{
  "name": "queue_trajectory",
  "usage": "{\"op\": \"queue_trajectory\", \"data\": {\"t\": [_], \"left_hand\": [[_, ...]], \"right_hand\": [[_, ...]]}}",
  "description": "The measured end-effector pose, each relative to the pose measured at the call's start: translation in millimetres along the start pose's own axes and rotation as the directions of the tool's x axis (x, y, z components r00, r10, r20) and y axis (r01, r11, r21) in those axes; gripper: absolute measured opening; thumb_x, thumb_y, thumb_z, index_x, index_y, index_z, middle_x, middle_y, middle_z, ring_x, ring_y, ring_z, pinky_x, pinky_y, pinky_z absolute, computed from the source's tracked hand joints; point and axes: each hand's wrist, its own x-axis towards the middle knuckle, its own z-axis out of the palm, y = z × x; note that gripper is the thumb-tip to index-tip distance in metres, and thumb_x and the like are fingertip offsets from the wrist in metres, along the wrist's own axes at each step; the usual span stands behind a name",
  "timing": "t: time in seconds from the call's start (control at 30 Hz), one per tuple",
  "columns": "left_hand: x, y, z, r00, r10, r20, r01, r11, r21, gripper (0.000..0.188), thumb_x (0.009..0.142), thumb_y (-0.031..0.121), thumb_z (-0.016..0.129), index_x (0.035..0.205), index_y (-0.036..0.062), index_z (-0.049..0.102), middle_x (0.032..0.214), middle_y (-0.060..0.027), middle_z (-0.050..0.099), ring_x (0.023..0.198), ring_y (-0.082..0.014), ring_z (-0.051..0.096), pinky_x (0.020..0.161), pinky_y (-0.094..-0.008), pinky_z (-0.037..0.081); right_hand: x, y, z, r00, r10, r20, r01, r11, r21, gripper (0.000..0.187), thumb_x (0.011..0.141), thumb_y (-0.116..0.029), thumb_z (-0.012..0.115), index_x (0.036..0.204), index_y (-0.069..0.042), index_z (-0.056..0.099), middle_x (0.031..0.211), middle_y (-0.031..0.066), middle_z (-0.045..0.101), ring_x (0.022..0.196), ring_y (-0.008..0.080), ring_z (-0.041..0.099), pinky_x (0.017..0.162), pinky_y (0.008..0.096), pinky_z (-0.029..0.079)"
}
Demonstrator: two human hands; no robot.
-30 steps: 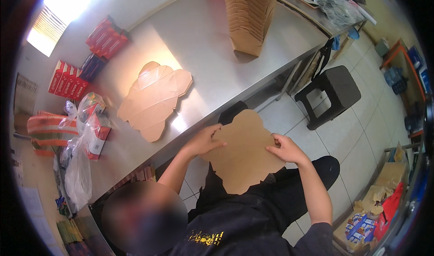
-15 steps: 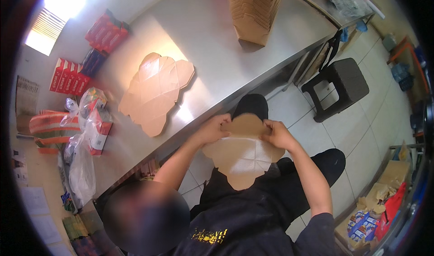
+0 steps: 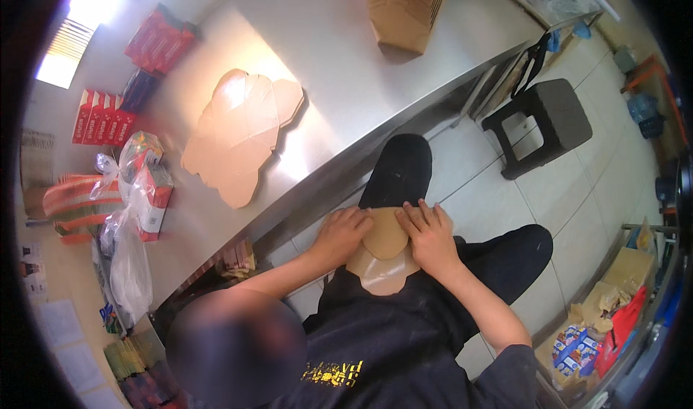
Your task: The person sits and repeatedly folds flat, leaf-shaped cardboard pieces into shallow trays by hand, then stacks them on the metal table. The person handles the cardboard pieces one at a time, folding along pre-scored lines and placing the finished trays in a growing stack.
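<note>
A flat brown cardboard blank (image 3: 382, 276) with rounded lobes rests across my lap, its upper flap (image 3: 387, 240) folded down toward me over a shiny inner face. My left hand (image 3: 345, 233) is closed at the left end of the fold, fingers bent together against the board; its thumb is hidden. At the right end of the fold, my right hand (image 3: 431, 237) lies with fingers spread and stretched over the flap. Much of the blank's sides is covered by the hands. On the metal table to the left lies a pile of matching flat blanks (image 3: 234, 142).
Nested folded cardboard trays (image 3: 404, 12) stand on the metal table (image 3: 325, 55) at its far side. Red boxes (image 3: 105, 116) and a clear plastic bag (image 3: 130, 254) line the wall. A dark stool (image 3: 552, 124) stands on the tiled floor, with a shelf of packages (image 3: 577, 351) at right.
The blank's upper flap has been folded down toward me. My hands moved from gripping its upper edge to pressing on the fold, the right hand's fingers now spread. The view shifted slightly.
</note>
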Motion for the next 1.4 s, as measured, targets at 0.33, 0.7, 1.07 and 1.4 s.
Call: {"op": "queue_trajectory", "data": {"t": [0.33,0.7,1.07,1.4], "left_hand": [[58.3,-4.8,-19.2,0.786,-0.466,0.405,0.591,0.377,-0.713,0.046,0.099,0.027,0.065,0.132,-0.0039,0.056,0.122,-0.0196,0.067,0.12,-0.0307,0.061,0.096,-0.0377,0.049],[50.1,-53.5,-14.4,0.874,-0.021,0.485,0.424,-0.454,-0.783,0.078,0.102,0.06,0.044,0.152,0.0003,0.041,0.146,-0.0122,0.054,0.133,-0.0241,0.054,0.109,-0.0377,0.044],[67.4,-83.0,-16.2,0.868,-0.106,0.485,0.496,0.228,-0.838,0.061,0.079,0.009,0.08,0.135,-0.0003,0.058,0.123,-0.0109,0.069,0.109,-0.0183,0.067,0.094,-0.0326,0.052],[67.1,-18.1,-33.5,0.918,-0.381,0.109,0.387,0.805,-0.449,0.04,0.079,0.009,0.075,0.118,0.0065,0.072,0.114,-0.016,0.072,0.106,-0.031,0.067,0.095,-0.0425,0.051]], "right_hand": [[-26.0,66.1,3.2,0.705,0.575,0.415,-0.445,-0.098,0.89,0.068,0.087,-0.017,0.08,0.143,0.002,0.046,0.134,0.0156,0.062,0.117,0.0244,0.063,0.1,0.0378,0.051],[38.9,133.7,-43.0,0.805,0.068,0.589,-0.577,0.314,0.754,0.054,0.084,-0.013,0.079,0.132,0.001,0.06,0.119,0.0103,0.07,0.107,0.019,0.066,0.095,0.0341,0.052],[80.2,99.7,-39.5,0.805,0.086,0.587,-0.536,0.529,0.658,0.052,0.08,-0.014,0.076,0.128,0.0,0.064,0.112,0.0131,0.073,0.101,0.0215,0.069,0.091,0.0339,0.052],[47.6,76.3,-14.8,0.985,0.131,0.116,-0.175,0.758,0.628,0.028,0.083,-0.004,0.066,0.108,-0.008,0.077,0.109,0.0095,0.075,0.104,0.0268,0.069,0.091,0.0368,0.052]]}}
